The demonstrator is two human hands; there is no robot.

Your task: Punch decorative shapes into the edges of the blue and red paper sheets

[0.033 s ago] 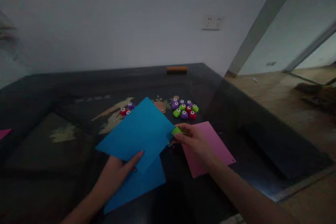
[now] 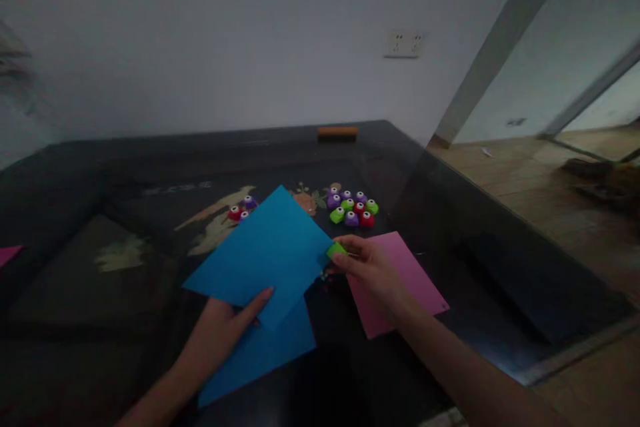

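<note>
My left hand (image 2: pixel 227 327) grips a blue sheet of paper (image 2: pixel 275 247) at its lower edge, thumb on top, and the sheet is raised and turned cornerwise. In my right hand (image 2: pixel 367 263) a small green craft punch (image 2: pixel 337 250) is pinched between thumb and fingers, at the sheet's right corner. Whether the corner sits inside the punch's slot I cannot tell. Another blue sheet (image 2: pixel 265 357) lies below on the dark table (image 2: pixel 330 373). Under my right wrist is a pink sheet (image 2: pixel 407 267) with a small mark near its lower right corner.
Several purple, green and red punches (image 2: pixel 351 219) stand grouped beyond my right hand. More, red (image 2: pixel 235 213) and purple, peek out behind the raised sheet. An orange-brown bar (image 2: pixel 337 131) lies at the table's back edge by the wall. Pink paper (image 2: pixel 9 254) shows far left.
</note>
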